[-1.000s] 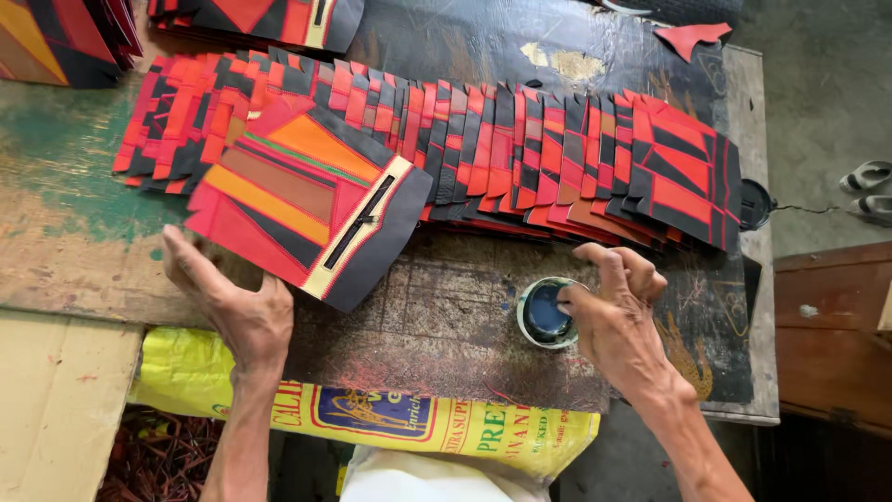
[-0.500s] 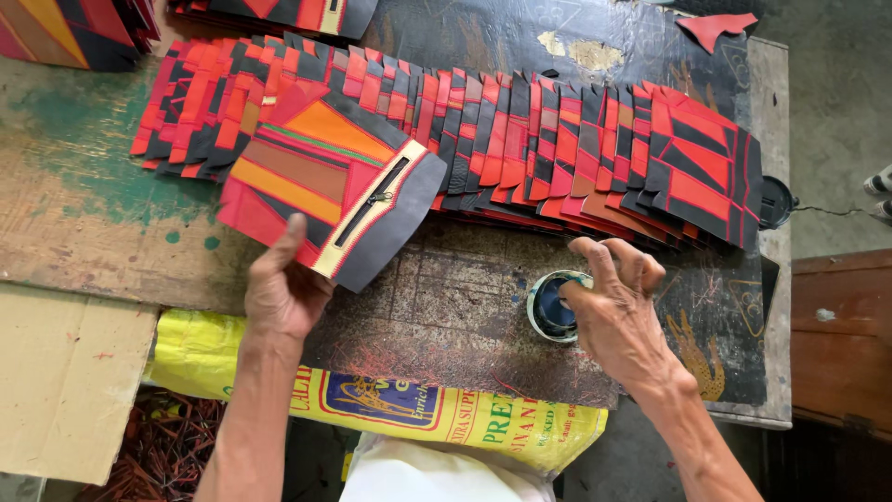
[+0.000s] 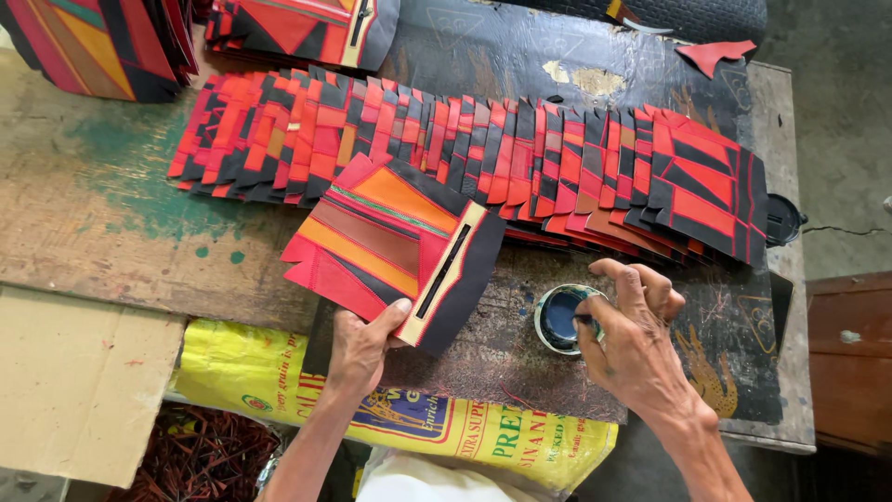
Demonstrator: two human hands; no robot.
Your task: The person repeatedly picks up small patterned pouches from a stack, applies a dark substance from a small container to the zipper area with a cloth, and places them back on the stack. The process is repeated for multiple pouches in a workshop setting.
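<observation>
Left grip (image 3: 360, 346) pinches the near edge of a red, orange and black patchwork panel (image 3: 390, 244), lying near the worktop's (image 3: 93, 232) front edge. Right grip (image 3: 632, 349) has fingers dipped into a small round tin (image 3: 560, 319) beside it. Overlapped panels (image 3: 483, 153) line the far side.

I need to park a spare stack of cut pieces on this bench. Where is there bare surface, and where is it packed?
Bare worn wood lies at the bench's left, below the fanned row of red-and-black pieces; the cardboard sheet under it is free too. Crowded: around the small tin at the right hand, and the patchwork panel the left hand grips.
</observation>
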